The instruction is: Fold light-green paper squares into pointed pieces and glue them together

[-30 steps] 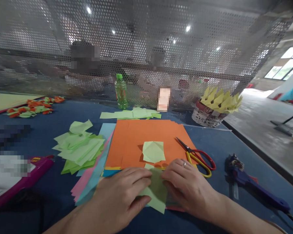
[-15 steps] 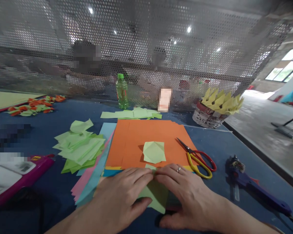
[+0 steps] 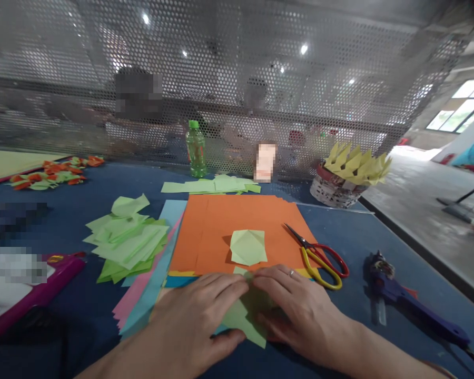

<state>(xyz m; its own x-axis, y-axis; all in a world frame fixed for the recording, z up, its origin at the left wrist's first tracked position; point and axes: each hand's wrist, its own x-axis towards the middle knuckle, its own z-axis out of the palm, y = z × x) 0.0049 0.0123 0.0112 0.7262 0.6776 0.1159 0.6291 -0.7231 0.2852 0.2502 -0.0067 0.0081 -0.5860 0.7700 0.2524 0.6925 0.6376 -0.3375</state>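
Left hand (image 3: pixel 205 310), thumb spread, and right hand (image 3: pixel 296 310), pinch unclear, press green paper (image 3: pixel 240 318) toward the desk's (image 3: pixel 351 229) near edge, lengthwise away from the wearer. Beyond: orange sheets (image 3: pixel 217 221) bearing scissors (image 3: pixel 307 245); far edge, bottle (image 3: pixel 196 152); right edge, basket (image 3: pixel 334 187) rimmed with yellow points (image 3: pixel 355 163).
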